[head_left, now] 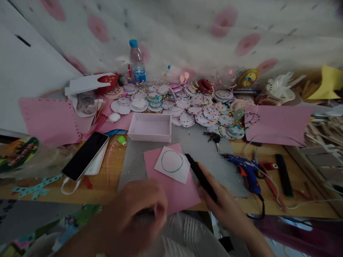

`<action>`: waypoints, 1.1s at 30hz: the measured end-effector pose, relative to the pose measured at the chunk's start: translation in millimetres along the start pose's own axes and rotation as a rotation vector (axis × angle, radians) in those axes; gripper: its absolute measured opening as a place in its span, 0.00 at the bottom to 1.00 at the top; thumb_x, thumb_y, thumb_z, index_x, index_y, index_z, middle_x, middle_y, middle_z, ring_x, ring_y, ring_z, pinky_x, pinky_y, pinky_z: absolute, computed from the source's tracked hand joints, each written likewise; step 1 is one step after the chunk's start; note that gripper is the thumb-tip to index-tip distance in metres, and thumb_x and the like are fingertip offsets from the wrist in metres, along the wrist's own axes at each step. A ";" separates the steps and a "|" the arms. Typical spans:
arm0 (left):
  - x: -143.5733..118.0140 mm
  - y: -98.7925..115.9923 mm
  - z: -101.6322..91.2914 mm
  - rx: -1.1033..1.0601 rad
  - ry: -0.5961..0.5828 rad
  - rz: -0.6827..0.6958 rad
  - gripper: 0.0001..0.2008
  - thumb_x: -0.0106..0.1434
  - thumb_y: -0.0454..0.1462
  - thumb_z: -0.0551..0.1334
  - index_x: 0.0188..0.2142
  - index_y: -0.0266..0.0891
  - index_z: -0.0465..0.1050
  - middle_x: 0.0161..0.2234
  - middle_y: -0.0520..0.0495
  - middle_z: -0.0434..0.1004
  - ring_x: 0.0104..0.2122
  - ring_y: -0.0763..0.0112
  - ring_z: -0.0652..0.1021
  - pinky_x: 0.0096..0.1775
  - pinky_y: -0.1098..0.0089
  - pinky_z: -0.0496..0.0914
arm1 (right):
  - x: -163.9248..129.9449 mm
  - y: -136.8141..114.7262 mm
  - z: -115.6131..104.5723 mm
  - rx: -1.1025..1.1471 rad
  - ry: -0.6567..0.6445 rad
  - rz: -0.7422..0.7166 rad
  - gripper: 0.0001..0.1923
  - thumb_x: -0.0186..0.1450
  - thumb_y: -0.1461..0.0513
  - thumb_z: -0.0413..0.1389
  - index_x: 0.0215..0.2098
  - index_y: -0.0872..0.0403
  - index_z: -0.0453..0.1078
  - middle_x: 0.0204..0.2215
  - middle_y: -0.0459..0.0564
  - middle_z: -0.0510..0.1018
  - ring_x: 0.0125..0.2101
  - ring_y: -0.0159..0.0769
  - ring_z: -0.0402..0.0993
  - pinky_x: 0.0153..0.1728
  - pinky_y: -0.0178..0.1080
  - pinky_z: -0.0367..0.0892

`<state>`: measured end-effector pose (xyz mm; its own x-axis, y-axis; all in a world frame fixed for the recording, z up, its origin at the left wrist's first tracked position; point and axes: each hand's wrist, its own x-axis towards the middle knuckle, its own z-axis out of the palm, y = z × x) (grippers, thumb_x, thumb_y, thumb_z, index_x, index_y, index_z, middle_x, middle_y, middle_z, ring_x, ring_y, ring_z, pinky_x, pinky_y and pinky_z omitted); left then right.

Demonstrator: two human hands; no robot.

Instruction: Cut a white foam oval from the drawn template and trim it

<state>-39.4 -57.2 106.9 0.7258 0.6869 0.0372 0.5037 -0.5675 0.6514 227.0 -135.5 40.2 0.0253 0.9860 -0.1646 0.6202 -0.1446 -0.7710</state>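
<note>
At the near edge of the wooden table [268, 153] we see our right hand [227, 207] closed around a black marker [200, 176], its tip just beside a white paper square [173, 165] bearing a drawn green circle. That square lies on a pink sheet [177, 192] resting on a grey mat [193, 142]. Our left hand [136, 210] hovers low over the near corner of the pink sheet, fingers curled together; we cannot tell whether it grips anything. Beyond stand a shallow pink box [150, 127], a heap of decorated round discs [198, 107] and a water bottle [137, 62]. A blue glue gun [246, 171] lies to the right, a phone [85, 155] to the left.
</note>
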 end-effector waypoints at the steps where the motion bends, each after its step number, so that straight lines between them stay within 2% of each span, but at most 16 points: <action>1: 8.7 -8.7 11.8 0.029 -0.034 0.002 0.12 0.66 0.39 0.57 0.48 0.41 0.70 0.46 0.45 0.73 0.43 0.66 0.75 0.43 0.64 0.73 | 0.5 -0.8 0.8 -0.008 0.004 -0.015 0.30 0.70 0.61 0.44 0.69 0.50 0.42 0.63 0.55 0.62 0.60 0.40 0.61 0.57 0.48 0.62; 2: 14.6 -18.2 25.6 0.080 -0.067 0.004 0.16 0.65 0.38 0.57 0.52 0.41 0.68 0.50 0.42 0.71 0.48 0.62 0.73 0.47 0.60 0.71 | 1.3 -2.0 1.3 -0.015 -0.001 -0.032 0.30 0.70 0.61 0.44 0.69 0.50 0.42 0.62 0.56 0.63 0.60 0.41 0.62 0.57 0.48 0.62; 3: 17.7 -27.8 39.9 0.158 -0.071 0.000 0.22 0.65 0.39 0.58 0.58 0.41 0.62 0.57 0.38 0.66 0.54 0.55 0.69 0.52 0.53 0.67 | 2.5 -3.7 1.8 -0.020 -0.015 -0.047 0.30 0.70 0.62 0.44 0.69 0.50 0.42 0.62 0.56 0.64 0.59 0.41 0.63 0.56 0.48 0.63; 5: 17.5 -44.5 65.4 0.279 -0.133 0.016 0.31 0.63 0.39 0.59 0.64 0.40 0.54 0.65 0.35 0.51 0.63 0.47 0.57 0.58 0.45 0.58 | 6.0 -8.0 3.0 -0.038 -0.053 -0.066 0.30 0.71 0.62 0.43 0.69 0.48 0.41 0.60 0.56 0.65 0.57 0.41 0.66 0.55 0.47 0.65; 8: 14.1 -59.3 83.8 0.330 -0.170 0.039 0.35 0.63 0.43 0.59 0.66 0.43 0.47 0.68 0.38 0.41 0.66 0.49 0.48 0.61 0.44 0.50 | 12.7 -14.7 7.3 -0.095 -0.122 -0.067 0.31 0.71 0.62 0.42 0.69 0.45 0.37 0.60 0.56 0.66 0.55 0.42 0.69 0.51 0.47 0.68; 11: 17.8 -65.9 82.8 0.323 -0.165 0.074 0.33 0.63 0.43 0.59 0.66 0.45 0.50 0.68 0.39 0.41 0.66 0.50 0.47 0.62 0.45 0.47 | 17.7 -19.0 14.5 -0.161 -0.203 -0.043 0.32 0.71 0.63 0.40 0.70 0.44 0.33 0.60 0.58 0.65 0.51 0.44 0.72 0.47 0.48 0.71; 15: 24.9 -70.9 79.5 0.284 -0.152 0.107 0.33 0.62 0.42 0.59 0.65 0.44 0.52 0.68 0.37 0.43 0.66 0.50 0.48 0.62 0.46 0.50 | 17.8 -23.3 22.0 -0.256 -0.236 -0.042 0.33 0.70 0.65 0.40 0.70 0.45 0.34 0.58 0.59 0.67 0.49 0.46 0.73 0.48 0.51 0.70; 19: 25.8 -72.3 80.1 0.259 -0.132 0.100 0.33 0.61 0.38 0.59 0.64 0.36 0.53 0.67 0.36 0.48 0.66 0.54 0.49 0.62 0.51 0.53 | 15.0 -33.1 24.6 -0.333 -0.279 0.008 0.33 0.69 0.66 0.40 0.70 0.47 0.33 0.57 0.61 0.68 0.44 0.47 0.77 0.45 0.51 0.71; 22: 26.8 -72.1 77.0 0.241 -0.125 0.097 0.32 0.59 0.35 0.57 0.63 0.31 0.53 0.66 0.35 0.52 0.66 0.57 0.52 0.63 0.53 0.54 | 14.9 -43.7 27.4 -0.396 -0.304 0.039 0.36 0.68 0.68 0.39 0.70 0.50 0.31 0.55 0.63 0.70 0.40 0.47 0.78 0.38 0.49 0.73; 27: 25.4 -74.1 73.3 0.223 -0.140 0.127 0.29 0.61 0.34 0.55 0.62 0.31 0.55 0.66 0.36 0.53 0.65 0.57 0.54 0.61 0.53 0.58 | 13.9 -56.0 37.0 -0.488 -0.268 0.065 0.39 0.64 0.72 0.40 0.70 0.55 0.31 0.44 0.61 0.75 0.33 0.45 0.79 0.32 0.45 0.73; 30: 19.7 -74.1 77.8 0.215 -0.153 0.144 0.29 0.61 0.33 0.55 0.62 0.32 0.56 0.66 0.37 0.51 0.66 0.58 0.53 0.61 0.54 0.58 | 12.1 -59.4 42.3 -0.530 -0.215 0.026 0.40 0.62 0.73 0.39 0.70 0.56 0.31 0.46 0.63 0.75 0.33 0.45 0.79 0.32 0.44 0.73; 33: 14.9 -70.3 85.9 0.232 -0.138 0.106 0.31 0.62 0.33 0.54 0.65 0.32 0.50 0.66 0.38 0.51 0.66 0.60 0.52 0.62 0.56 0.56 | 10.7 -61.3 45.4 -0.582 -0.187 -0.011 0.41 0.60 0.74 0.39 0.70 0.57 0.31 0.48 0.63 0.74 0.30 0.42 0.78 0.29 0.41 0.73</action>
<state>-23.8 -46.0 -3.4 0.8291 0.5589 -0.0185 0.5038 -0.7323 0.4582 153.7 -119.8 57.8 -0.0889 0.9482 -0.3049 0.9475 -0.0139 -0.3194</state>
